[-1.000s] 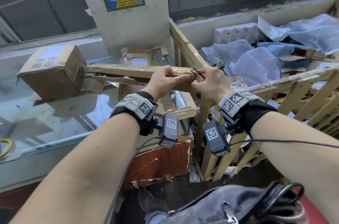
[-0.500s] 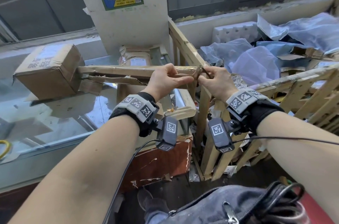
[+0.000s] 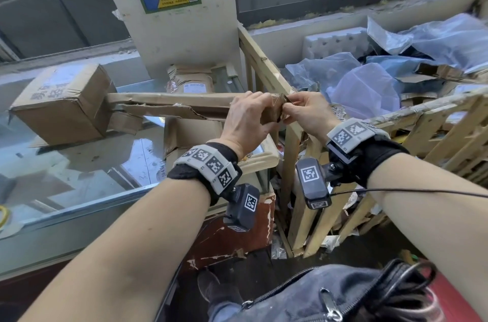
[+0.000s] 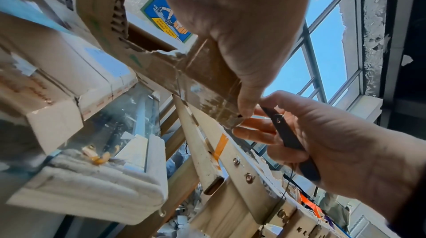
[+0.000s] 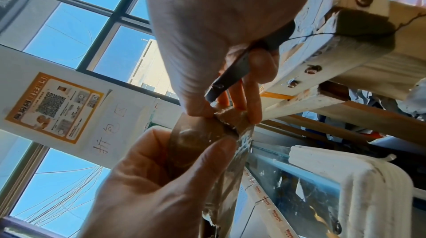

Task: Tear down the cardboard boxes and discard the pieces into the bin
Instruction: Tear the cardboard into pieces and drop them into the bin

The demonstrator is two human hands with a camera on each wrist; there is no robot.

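Observation:
A long flattened cardboard piece (image 3: 169, 104) with torn edges lies level above the glass counter. My left hand (image 3: 250, 121) grips its right end, thumb below (image 4: 242, 41) and fingers over the top. My right hand (image 3: 303, 110) pinches the taped tip of that end (image 5: 196, 138) between thumb and fingertips. A slim black tool (image 4: 288, 138) is tucked under the right hand's curled fingers (image 5: 230, 77). Directly right of both hands stands the bin, a wooden slatted crate (image 3: 264, 68), holding plastic bags and cardboard scraps.
A closed cardboard box (image 3: 60, 102) sits on the glass counter (image 3: 79, 163) at the left, touching the held piece's far end. A labelled parcel (image 3: 195, 84) stands by the pillar. White foam (image 3: 335, 42) lies in the crate. A black bag (image 3: 343, 295) hangs below.
My right hand has slid from a full grasp of the cardboard's end to a fingertip pinch on its tip. The two hands now sit closer together.

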